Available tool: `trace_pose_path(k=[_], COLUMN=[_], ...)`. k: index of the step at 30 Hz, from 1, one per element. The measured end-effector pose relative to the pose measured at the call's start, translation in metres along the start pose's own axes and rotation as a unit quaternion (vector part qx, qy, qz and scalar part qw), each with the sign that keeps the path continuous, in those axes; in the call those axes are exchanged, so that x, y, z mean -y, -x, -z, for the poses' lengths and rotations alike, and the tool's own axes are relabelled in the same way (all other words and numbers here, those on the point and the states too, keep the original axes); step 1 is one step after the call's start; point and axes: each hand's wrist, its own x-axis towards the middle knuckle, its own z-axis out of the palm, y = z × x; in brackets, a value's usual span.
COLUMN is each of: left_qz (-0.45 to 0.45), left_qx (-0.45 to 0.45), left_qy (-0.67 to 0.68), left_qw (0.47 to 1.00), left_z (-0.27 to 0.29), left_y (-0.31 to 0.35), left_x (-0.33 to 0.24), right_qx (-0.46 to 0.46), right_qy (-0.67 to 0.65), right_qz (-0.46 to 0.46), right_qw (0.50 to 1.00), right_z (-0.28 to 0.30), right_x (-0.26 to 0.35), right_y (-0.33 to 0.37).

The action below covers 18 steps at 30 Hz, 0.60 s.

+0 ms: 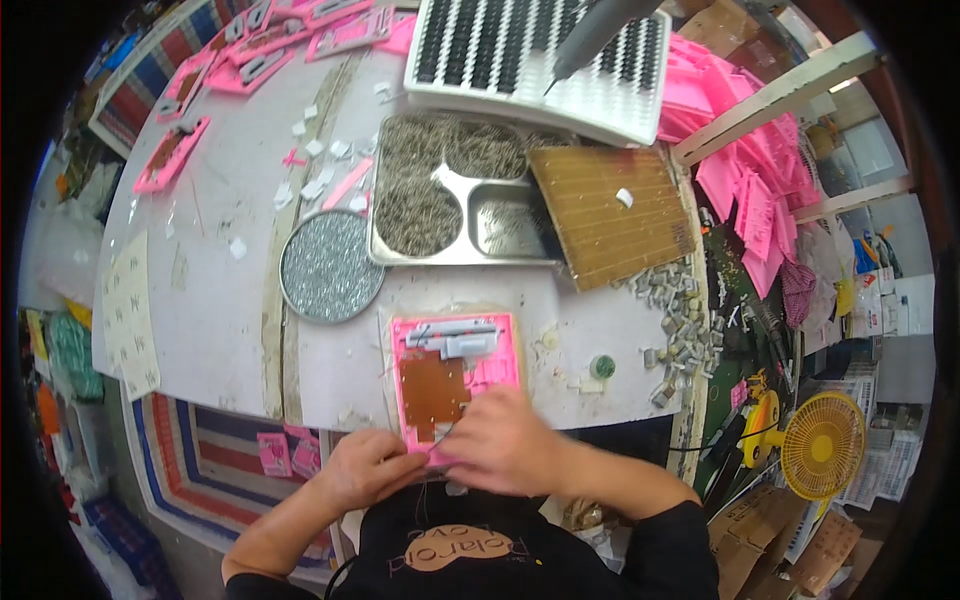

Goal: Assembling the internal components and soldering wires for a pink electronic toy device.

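Observation:
A pink plastic housing (505, 375) lies at the table's front edge with its inside facing up. Fitted in it are a brown circuit board (432, 388) and a grey plastic part (468, 343) along its far side. My left hand (375, 466) is closed at the near left corner, its fingertips pinched on the housing's near edge. Over the near right part lies my right hand (508, 443), its fingers bent together by the board's near end. That hand is slightly blurred, and what its fingertips hold is hidden. Thin wires (424, 492) hang below the housing.
Beyond the housing stand a round dish of small metal pieces (332, 266), a compartmented metal tray (462, 225) and a tilted brown board (612, 215). A grey electric screwdriver (598, 38) hangs over a white tray (630, 125). Small metal parts (680, 325) and pink housings (745, 190) lie right.

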Motion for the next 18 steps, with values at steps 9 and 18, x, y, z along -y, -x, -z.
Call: trace_pose_path(k=[9,18], left_qz=[0.003,0.036], left_qx=[0.045,0.032], left_qy=[0.018,0.013], left_qw=[0.999,0.999], left_z=[0.011,0.013], left_y=[-0.007,-0.003], left_x=[0.003,-0.004], right_qx=[-0.340,-0.343], right_qy=[0.248,0.384], right_qz=[-0.106,-0.016], right_qw=[0.901,0.857], right_z=[0.196,0.200], right_x=[-0.238,-0.309], right_y=[-0.098,-0.176])
